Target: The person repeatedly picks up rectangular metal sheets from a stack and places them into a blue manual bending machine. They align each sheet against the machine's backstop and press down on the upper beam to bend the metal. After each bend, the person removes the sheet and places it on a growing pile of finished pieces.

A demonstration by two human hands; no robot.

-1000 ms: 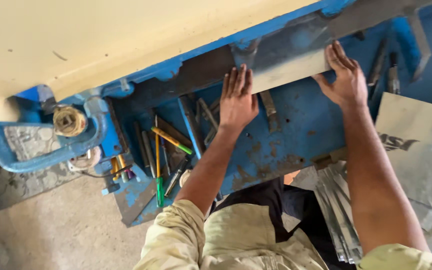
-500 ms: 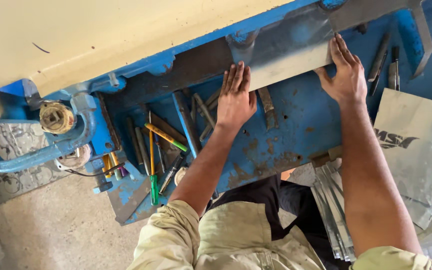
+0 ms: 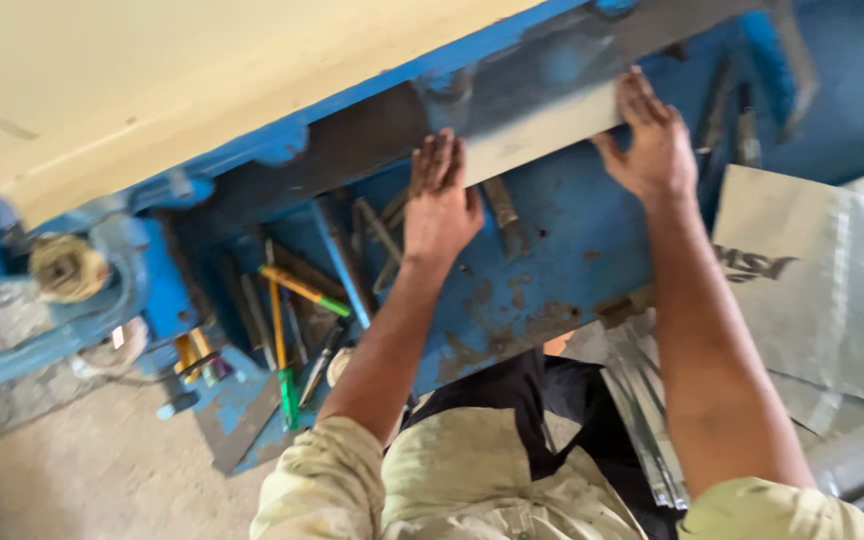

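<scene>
My left hand (image 3: 439,200) lies flat with fingers together against the left end of a pale sheet-metal strip (image 3: 537,135) that rests on the blue machine bed (image 3: 552,250). My right hand (image 3: 652,140) presses on the strip's right end, fingers spread over its edge. The strip runs under the dark metal bar (image 3: 512,80) of the machine. Both forearms reach up from my beige sleeves.
Screwdrivers and other hand tools (image 3: 292,300) lie in a blue tray at the left. A stack of shiny metal sheets (image 3: 812,270) sits at the right. A cream machine panel (image 3: 182,80) fills the top left. A blue lever with a round knob (image 3: 67,270) is at far left.
The view has shifted and blurred slightly. Both hands stay on the metal strip, which sits a little further under the dark bar.
</scene>
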